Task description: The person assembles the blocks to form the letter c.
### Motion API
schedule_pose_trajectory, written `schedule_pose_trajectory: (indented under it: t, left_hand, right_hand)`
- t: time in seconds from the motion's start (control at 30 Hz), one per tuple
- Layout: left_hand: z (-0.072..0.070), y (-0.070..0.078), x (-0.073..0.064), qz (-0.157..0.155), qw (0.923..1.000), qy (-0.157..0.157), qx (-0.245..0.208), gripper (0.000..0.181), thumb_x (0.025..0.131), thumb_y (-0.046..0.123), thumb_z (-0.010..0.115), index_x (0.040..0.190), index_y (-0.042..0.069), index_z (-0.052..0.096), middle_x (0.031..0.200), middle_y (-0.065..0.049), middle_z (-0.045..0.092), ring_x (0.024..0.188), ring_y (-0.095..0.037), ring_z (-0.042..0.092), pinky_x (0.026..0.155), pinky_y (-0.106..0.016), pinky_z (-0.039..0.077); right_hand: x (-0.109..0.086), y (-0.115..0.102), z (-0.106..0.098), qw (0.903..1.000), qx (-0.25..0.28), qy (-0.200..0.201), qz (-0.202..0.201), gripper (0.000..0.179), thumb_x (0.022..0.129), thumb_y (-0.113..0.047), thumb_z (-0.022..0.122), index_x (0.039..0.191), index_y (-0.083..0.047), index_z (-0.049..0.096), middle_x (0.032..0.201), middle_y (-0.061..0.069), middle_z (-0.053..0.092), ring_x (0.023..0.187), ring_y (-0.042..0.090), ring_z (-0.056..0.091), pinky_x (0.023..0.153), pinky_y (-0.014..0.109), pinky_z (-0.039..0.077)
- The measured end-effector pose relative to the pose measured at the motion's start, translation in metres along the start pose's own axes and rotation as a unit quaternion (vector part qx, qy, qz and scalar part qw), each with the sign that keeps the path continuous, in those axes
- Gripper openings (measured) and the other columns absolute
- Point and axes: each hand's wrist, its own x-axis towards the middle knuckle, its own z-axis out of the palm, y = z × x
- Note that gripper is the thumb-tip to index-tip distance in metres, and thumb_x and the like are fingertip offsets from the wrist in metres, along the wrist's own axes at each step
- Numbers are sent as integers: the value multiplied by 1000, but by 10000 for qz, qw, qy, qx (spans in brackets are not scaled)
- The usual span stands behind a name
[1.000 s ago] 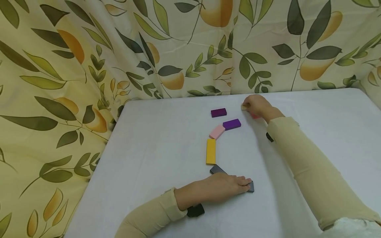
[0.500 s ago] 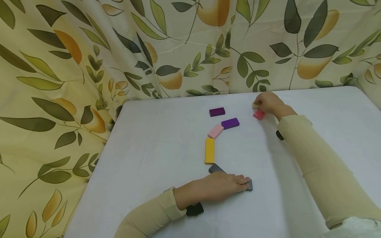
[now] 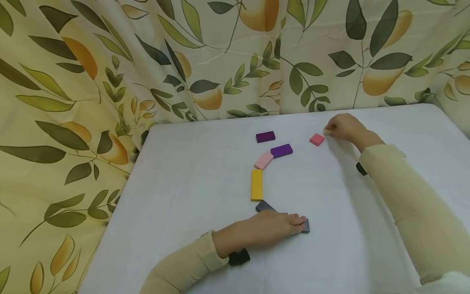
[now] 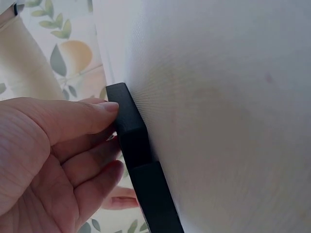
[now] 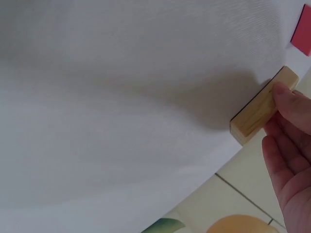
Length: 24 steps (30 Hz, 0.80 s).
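In the head view my left hand [image 3: 266, 228] lies low over two dark grey wooden blocks at the near end of a curved row. The left wrist view shows the thumb and fingers at the end dark grey block [image 4: 129, 114], pinching it, with part of the fingers hidden behind; the other dark block [image 4: 155, 194] adjoins it. My right hand [image 3: 344, 126], near the table's far edge, pinches a pale wooden block [image 5: 260, 107] between thumb and fingers. This block has bare wood grain and a dark lower edge. A small red block [image 3: 317, 139] lies just left of that hand.
Along the curve lie a yellow block [image 3: 256, 185], a pink block [image 3: 264, 160] and a purple block [image 3: 281, 150]. A dark purple block [image 3: 265, 136] lies apart behind them. The white table [image 3: 198, 171] ends at a leaf-and-fruit curtain [image 3: 249, 61].
My right hand has moved rightward along the far edge with the pale block, uncovering the red block. The left hand stays on the grey blocks; the head view shifts slightly.
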Motion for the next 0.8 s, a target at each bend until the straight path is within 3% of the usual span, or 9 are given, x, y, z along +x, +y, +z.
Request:
schedule_pose_trajectory:
  t: [0.23, 0.63, 0.8]
  left_hand:
    - [-1, 0, 0, -39, 10000, -27, 5, 44, 98, 13, 43, 141, 19, 38, 147, 10, 28, 130, 1, 23, 95, -13, 30]
    - [0, 1, 0, -43, 9999, 77, 85, 43, 98, 14, 43, 141, 19, 40, 146, 10, 28, 130, 1, 23, 95, -12, 31]
    - [0, 1, -1, -43, 9998, 145, 133, 42, 98, 15, 43, 140, 19, 41, 146, 10, 30, 130, 1, 24, 93, -12, 32]
  right_hand:
    - [-10, 9, 1, 9998, 30, -89, 148, 24, 81, 2, 62, 101, 14, 62, 105, 31, 58, 98, 43, 49, 90, 55, 34]
    - [-26, 6, 4, 9981, 308, -174, 495, 26, 81, 5, 62, 105, 15, 60, 106, 32, 56, 98, 43, 47, 89, 57, 34]
    - [-31, 0, 2, 9987, 283, -201, 368, 25, 79, 5, 64, 102, 15, 61, 103, 31, 58, 95, 42, 49, 87, 56, 36]
